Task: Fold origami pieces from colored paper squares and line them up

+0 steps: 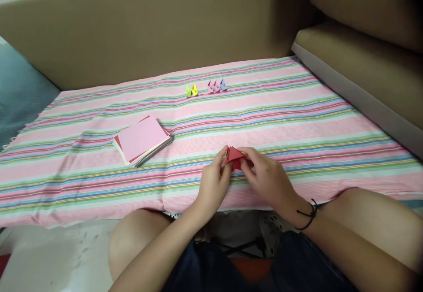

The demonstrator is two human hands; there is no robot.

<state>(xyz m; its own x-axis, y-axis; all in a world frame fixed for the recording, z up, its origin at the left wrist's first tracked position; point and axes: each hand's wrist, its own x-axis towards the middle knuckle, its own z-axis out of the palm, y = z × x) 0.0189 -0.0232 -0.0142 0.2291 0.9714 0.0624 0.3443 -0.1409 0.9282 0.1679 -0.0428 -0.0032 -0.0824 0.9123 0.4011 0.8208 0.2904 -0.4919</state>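
Note:
A small folded piece of red origami paper (235, 154) is held between both hands, above the near part of the striped cloth (185, 151). My left hand (213, 182) pinches its left side with thumb and fingers. On its right side, my right hand (266, 173) grips it between thumb and fingertips, and a dark cord is tied round that wrist. Parts of the red paper are hidden behind the fingers. To the left lies a stack of coloured paper sheets (142, 138), with a pink sheet on top.
Several small folded paper pieces stand farther back: green and yellow ones (191, 90) together, pink and purple ones (216, 86) beside them. A brown padded backrest (158, 27) rises behind the cloth. Brown cushions (360, 67) are stacked at the right, and a blue-grey cushion (23, 89) sits far left.

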